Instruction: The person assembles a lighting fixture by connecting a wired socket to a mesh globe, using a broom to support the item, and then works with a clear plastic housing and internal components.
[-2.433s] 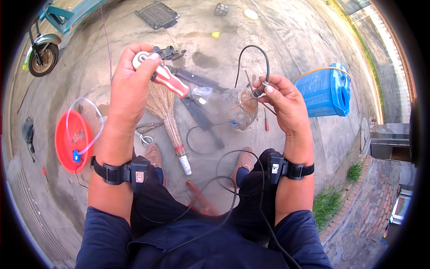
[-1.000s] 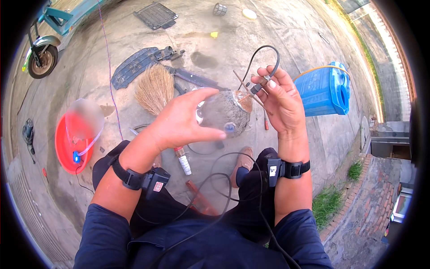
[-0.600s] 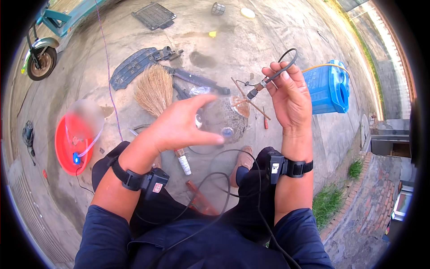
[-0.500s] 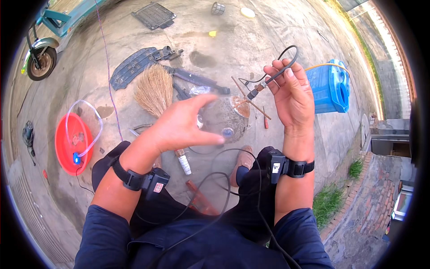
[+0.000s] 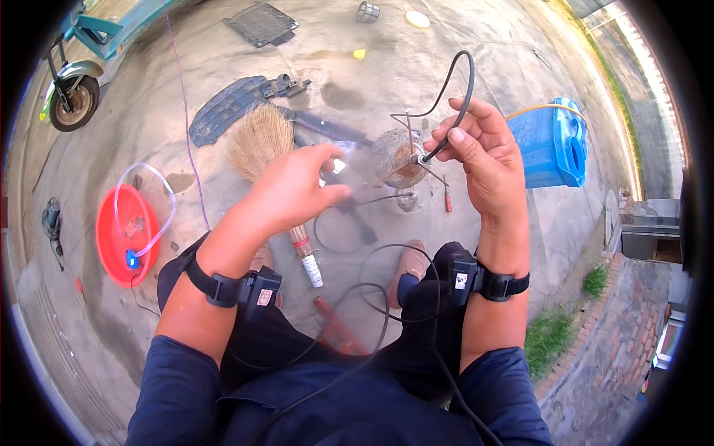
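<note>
My right hand (image 5: 489, 160) pinches a thick black cable (image 5: 467, 97) between thumb and fingers. Below the pinch, the cable meets a metal fitting on a round, patterned, see-through globe (image 5: 398, 143), which looks like a lamp. A rusty cap (image 5: 405, 165) and thin rusty rods stick out around the fitting. The globe's edges are partly smeared by motion. To its left, my left hand (image 5: 294, 186) hangs with thumb and fingers apart and nothing between them, clear of the globe. A grey blur lies between that hand and the globe.
On the concrete lie a straw broom (image 5: 262, 141), dark plastic panels (image 5: 230, 111), a red basin (image 5: 106, 249) with a clear hose, and a red-brown metal piece (image 5: 338, 327). A blue jug (image 5: 547, 149) stands at right. Thin black cable loops cross my lap.
The globe has turned and shifted, its capped end now facing up toward me. My left hand has drawn back left and its fingers have come closer together. My right hand still grips the cable.
</note>
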A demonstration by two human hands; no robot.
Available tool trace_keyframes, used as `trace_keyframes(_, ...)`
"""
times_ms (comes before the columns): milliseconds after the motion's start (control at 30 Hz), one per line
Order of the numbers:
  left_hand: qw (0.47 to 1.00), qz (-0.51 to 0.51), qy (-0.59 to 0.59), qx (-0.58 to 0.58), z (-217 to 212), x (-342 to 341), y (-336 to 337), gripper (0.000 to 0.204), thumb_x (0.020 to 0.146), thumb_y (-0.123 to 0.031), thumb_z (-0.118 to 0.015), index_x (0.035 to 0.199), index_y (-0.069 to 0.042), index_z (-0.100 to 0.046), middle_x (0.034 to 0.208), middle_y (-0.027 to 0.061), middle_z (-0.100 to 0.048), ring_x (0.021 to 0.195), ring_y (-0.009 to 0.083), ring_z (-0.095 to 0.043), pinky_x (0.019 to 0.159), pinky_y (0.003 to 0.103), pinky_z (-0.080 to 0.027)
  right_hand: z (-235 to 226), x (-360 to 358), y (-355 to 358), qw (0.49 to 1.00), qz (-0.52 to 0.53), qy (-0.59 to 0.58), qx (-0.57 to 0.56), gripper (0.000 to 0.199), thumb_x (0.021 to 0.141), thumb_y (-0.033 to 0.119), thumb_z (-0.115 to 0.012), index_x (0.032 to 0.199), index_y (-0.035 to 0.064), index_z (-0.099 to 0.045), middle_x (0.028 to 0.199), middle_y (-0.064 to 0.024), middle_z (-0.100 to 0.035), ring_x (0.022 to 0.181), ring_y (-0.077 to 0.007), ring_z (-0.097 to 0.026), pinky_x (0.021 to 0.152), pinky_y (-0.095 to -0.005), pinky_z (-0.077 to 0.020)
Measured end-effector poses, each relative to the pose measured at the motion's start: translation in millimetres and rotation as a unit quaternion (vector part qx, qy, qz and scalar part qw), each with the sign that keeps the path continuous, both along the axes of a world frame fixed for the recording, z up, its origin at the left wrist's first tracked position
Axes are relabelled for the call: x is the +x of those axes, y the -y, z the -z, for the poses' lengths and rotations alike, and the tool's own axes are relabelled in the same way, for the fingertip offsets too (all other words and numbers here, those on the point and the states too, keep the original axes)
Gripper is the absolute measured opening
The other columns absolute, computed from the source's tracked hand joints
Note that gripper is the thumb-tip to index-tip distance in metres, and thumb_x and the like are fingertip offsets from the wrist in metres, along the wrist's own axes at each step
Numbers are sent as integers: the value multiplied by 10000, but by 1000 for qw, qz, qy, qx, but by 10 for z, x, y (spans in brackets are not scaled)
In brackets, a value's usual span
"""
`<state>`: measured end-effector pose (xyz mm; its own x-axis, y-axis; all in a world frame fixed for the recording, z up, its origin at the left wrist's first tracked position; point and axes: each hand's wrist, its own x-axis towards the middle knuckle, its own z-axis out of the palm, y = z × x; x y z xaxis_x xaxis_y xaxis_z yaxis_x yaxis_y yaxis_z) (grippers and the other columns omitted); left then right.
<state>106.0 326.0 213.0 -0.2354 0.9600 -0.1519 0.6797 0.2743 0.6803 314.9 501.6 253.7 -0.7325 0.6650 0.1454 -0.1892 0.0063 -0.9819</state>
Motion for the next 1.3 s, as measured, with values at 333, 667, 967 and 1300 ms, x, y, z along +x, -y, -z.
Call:
trace_keyframes(333,872,-71,477,86,-255,-92,-6,421,985,-288,-650,1269,21,-620,1093,126,-723,641,88,-579,591,231,-492,283,-108,288,978,-110,149,98,242,925,-33,-632,1161,24,-636,930,9,-648,852,-88,-623,755,-248,-503)
trace_keyframes(667,743,-198,617,169,-156,-417,-30,227,991,-193,-629,1143,-25,-616,1095,140,-694,633,87,-602,572,245,-544,354,-207,429,942,-168,251,146,161,928,-35,-617,1082,8,-638,937,-27,-658,879,-102,-610,784,-266,-504)
trace_keyframes(967,814,-276,470,200,-166,-613,-45,298,959,-266,-695,1132,-29,-647,985,78,-707,642,78,-605,576,246,-529,323,-106,232,952,-152,249,95,123,964,-1,-606,1086,11,-608,906,12,-612,848,-76,-594,746,-241,-484)
trace_keyframes(1300,998,-64,20,-2,711,-421,-107,349,900,-323,-703,1076,-23,-685,960,171,-702,880,306,-679,791,402,-531,226,22,36,980,-10,182,76,124,997,22,-561,1096,2,-634,861,-27,-663,834,-93,-623,764,-256,-513)
